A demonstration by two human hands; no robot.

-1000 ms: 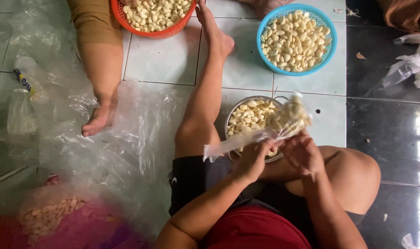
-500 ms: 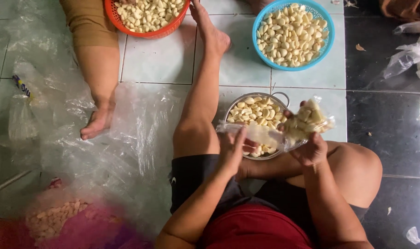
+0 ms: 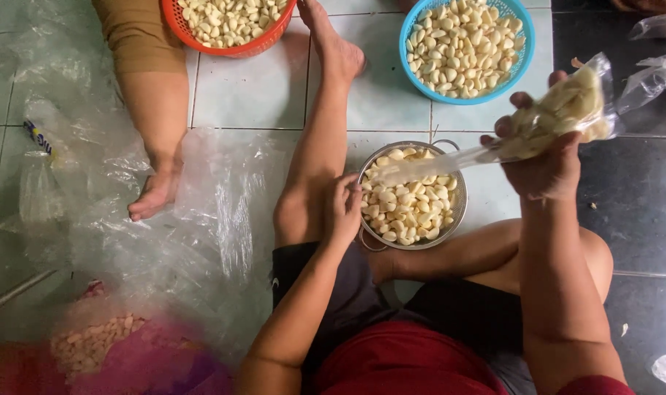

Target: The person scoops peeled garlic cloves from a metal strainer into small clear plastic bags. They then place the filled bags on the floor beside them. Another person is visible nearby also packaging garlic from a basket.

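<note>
So the clear plastic bag of peeled garlic [image 3: 559, 117] is up in my right hand [image 3: 545, 164], right of centre in the upper half of the frame. My fingers are wrapped shut around the fat end where the cloves sit, and the empty open end of the bag trails off to the left, ending right over the metal colander [image 3: 453, 219]. Held sideways like that, the mouth points at the colander, so anything that slips out should land back in there and not on the floor

My left hand [image 3: 344, 208] is down at the colander's left rim, fingers curled over the edge, not holding any cloves that I can see. Looks like it's just steadying the thing. The colander is tucked between my legs in the middle of the frame, near both hands, and it's fairly full of peeled cloves

Further out, at the top of the frame, there's a blue basket [image 3: 523, 51] of garlic and an orange basket [image 3: 201, 36] to its left, both past my outstretched foot. Someone else's leg and foot [image 3: 154, 197] come down on the left, resting on a big sheet of clear plastic [image 3: 216, 212] spread over the tiled floor [image 3: 260, 88]. Bottom left is a blurry pink heap with more cloves on it, can't make out what it is
</note>
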